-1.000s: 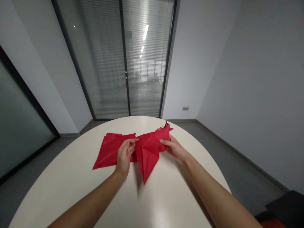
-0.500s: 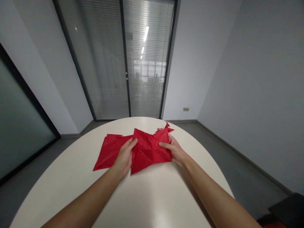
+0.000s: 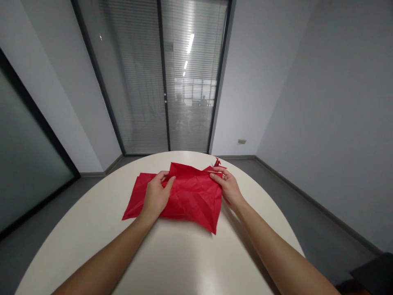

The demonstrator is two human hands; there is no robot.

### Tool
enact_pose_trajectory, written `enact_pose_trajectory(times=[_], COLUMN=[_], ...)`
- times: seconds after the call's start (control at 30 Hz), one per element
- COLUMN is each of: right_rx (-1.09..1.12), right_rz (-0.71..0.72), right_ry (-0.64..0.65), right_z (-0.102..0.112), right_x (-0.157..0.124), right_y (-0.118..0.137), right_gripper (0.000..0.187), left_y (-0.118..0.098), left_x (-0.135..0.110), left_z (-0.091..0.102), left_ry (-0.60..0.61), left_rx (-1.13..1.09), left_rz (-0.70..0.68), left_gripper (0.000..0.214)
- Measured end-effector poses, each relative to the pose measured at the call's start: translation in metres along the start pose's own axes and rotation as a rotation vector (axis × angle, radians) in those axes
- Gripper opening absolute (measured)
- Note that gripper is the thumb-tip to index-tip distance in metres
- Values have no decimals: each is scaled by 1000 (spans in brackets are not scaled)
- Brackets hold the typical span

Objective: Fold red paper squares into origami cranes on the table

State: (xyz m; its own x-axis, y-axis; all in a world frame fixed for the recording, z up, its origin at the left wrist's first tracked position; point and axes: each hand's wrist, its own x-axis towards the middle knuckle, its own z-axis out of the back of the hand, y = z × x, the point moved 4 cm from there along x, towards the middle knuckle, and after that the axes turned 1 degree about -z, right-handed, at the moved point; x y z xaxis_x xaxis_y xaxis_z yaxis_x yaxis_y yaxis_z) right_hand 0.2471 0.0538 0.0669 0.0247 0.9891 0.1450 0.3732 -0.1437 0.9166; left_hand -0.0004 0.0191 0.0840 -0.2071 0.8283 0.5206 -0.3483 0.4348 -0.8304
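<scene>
A creased red paper sheet (image 3: pixel 193 200) lies spread over the far middle of the round white table (image 3: pixel 172 262). My left hand (image 3: pixel 155 196) pinches its left edge between thumb and fingers. My right hand (image 3: pixel 229 187) grips its upper right edge. Under it, to the left, lies a stack of flat red paper sheets (image 3: pixel 138 198). A small folded red paper figure (image 3: pixel 217 162) peeks out just beyond my right hand.
The table's far rim curves just past the paper. Beyond it stand glass doors with blinds (image 3: pixel 166 78) and grey walls. A dark object (image 3: pixel 373 272) sits on the floor at the lower right.
The folded pointed red shape has been opened out into a wide, nearly flat sheet. Both hands have moved apart along its edges and lowered it toward the table.
</scene>
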Motion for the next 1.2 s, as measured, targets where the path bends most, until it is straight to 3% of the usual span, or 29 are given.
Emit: enact_pose_trajectory(times=[0.1, 0.17, 0.3, 0.37, 0.43, 0.6, 0.67, 0.77, 0.83, 0.9, 1.0, 1.1, 1.2], right_rx=[82, 129, 45, -52, -131, -336, -357, -358, -452, -614, -888, -1150, -1270], right_rz=[14, -27, -212, -238, -193, 28, 87, 156, 229, 280, 359, 451, 399], right_ry=[-79, -42, 291, 409, 376, 82, 56, 95, 89, 31, -12, 56, 61], right_z=[3, -1, -20, -23, -19, -3, -1, 2, 11, 28, 55, 71, 80], right_x=[2, -2, -14, -18, -14, -1, 1, 6, 11, 17, 26, 33, 39], right_y=[-2, -4, -12, -15, -16, -9, -8, -12, -17, -24, -34, -44, -52], right_gripper=[48, 50, 48, 48, 45, 37, 38, 39, 36, 34, 39, 47, 55], left_y=[2, 6, 12, 14, 14, 2, -3, -3, 6, 21, 50, 70, 78], left_x=[3, 4, 10, 16, 22, 35, 39, 46, 50, 54, 57, 56, 52], left_z=[2, 3, 8, 14, 21, 34, 38, 49, 61, 71, 82, 90, 98], left_ry=[26, 48, 26, -1, 5, 96, 98, 29, -36, -23, 23, 98, 146], left_rx=[87, 117, 121, 82, 19, -164, -269, -333, -238, -193, -146, -30, 80], left_rz=[31, 47, 61, 84, 113, 128, 157, 51, -39, -107, -84, -88, -146], left_gripper=[20, 23, 24, 24, 26, 33, 36, 31, 20, 12, 5, 14, 27])
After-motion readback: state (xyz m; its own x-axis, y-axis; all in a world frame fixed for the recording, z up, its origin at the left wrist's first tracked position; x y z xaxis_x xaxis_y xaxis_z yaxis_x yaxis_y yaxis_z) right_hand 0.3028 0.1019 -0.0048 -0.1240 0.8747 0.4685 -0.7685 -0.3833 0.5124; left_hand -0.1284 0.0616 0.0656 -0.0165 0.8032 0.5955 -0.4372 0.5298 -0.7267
